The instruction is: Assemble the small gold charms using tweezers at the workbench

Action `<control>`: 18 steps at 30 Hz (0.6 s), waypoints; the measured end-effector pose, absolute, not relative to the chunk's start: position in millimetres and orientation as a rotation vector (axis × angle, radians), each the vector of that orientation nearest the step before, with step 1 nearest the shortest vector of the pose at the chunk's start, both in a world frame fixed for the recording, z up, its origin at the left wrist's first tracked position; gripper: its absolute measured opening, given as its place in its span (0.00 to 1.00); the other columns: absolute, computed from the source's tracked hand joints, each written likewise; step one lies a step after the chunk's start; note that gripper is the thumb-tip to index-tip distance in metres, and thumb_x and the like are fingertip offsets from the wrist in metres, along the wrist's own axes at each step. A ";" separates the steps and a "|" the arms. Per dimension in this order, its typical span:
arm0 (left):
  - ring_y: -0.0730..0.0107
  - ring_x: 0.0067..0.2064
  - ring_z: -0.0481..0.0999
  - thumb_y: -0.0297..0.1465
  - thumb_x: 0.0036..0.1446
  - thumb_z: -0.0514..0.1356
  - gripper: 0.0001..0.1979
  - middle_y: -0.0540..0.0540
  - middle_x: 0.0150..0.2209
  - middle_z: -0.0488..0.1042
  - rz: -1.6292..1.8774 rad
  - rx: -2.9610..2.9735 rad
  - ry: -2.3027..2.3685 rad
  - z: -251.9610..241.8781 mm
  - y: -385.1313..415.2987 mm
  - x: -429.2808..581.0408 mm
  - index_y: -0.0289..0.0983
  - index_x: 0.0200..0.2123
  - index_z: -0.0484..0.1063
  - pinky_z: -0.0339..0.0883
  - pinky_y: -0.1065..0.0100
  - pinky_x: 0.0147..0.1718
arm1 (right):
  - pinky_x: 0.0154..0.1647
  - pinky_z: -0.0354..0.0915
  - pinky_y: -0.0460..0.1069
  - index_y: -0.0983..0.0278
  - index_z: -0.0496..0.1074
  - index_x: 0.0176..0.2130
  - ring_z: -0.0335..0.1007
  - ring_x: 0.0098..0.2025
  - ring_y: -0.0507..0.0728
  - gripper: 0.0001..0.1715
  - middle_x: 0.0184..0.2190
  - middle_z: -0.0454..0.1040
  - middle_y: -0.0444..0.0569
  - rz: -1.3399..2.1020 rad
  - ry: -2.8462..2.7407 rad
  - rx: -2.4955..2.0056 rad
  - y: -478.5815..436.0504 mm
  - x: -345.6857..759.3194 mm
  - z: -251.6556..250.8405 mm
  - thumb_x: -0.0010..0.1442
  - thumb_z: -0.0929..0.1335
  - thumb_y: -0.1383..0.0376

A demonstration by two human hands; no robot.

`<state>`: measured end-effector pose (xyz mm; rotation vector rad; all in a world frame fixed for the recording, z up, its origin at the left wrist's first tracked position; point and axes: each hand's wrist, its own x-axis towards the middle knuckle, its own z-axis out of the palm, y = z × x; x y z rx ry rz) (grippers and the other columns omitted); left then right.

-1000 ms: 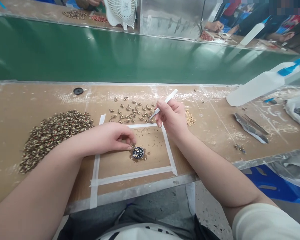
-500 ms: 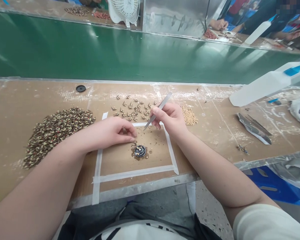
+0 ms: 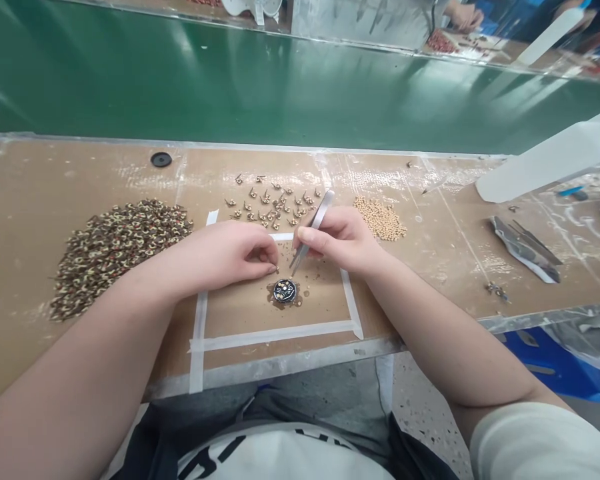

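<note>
Inside a white tape frame (image 3: pixel 275 336) on the brown table lies a small round black disc (image 3: pixel 285 291) with gold and white marks, wet spots around it. My right hand (image 3: pixel 334 239) pinches silver tweezers (image 3: pixel 312 230), whose tips point down just above the disc's upper edge. To the disc's upper left, my left hand (image 3: pixel 247 253) has thumb and fingertips together, with a tiny piece (image 3: pixel 277 269) at them. Small metal pieces (image 3: pixel 275 205) lie scattered behind the hands. A pile of beige beads (image 3: pixel 380 219) sits beyond my right hand.
A large heap of dark and cream pieces (image 3: pixel 125 247) lies at the left, below a black round cap (image 3: pixel 161 159). At the right are a white bottle (image 3: pixel 545 163), a pouch (image 3: pixel 523 250) and small bits. Another person's hand (image 3: pixel 464 16) shows behind the green divider (image 3: pixel 260 87).
The tweezers' tips have moved down closer to the disc and have parted slightly. My left fingertips have come together near the disc's upper left. The camera view has tilted down a little.
</note>
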<state>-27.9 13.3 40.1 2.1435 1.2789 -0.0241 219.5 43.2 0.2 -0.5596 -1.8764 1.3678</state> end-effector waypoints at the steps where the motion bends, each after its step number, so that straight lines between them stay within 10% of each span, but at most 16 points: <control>1: 0.62 0.38 0.77 0.37 0.61 0.64 0.09 0.48 0.41 0.82 -0.013 2.150 1.305 39.6 13.2 -27.6 0.44 0.40 0.85 0.62 0.64 0.36 | 0.26 0.63 0.44 0.66 0.82 0.36 0.68 0.25 0.47 0.19 0.24 0.75 0.42 1.351 -1.917 -0.498 43.3 220.0 -0.3 0.73 0.74 0.54; 18: 0.59 0.42 0.80 0.42 0.61 0.63 0.13 0.48 0.42 0.85 0.167 2.209 1.363 28.6 14.0 -29.4 0.45 0.41 0.85 0.64 0.63 0.39 | 0.34 0.69 0.46 0.66 0.78 0.34 0.75 0.31 0.51 0.24 0.29 0.79 0.46 1.150 -2.262 -0.265 41.7 218.8 -3.1 0.76 0.71 0.52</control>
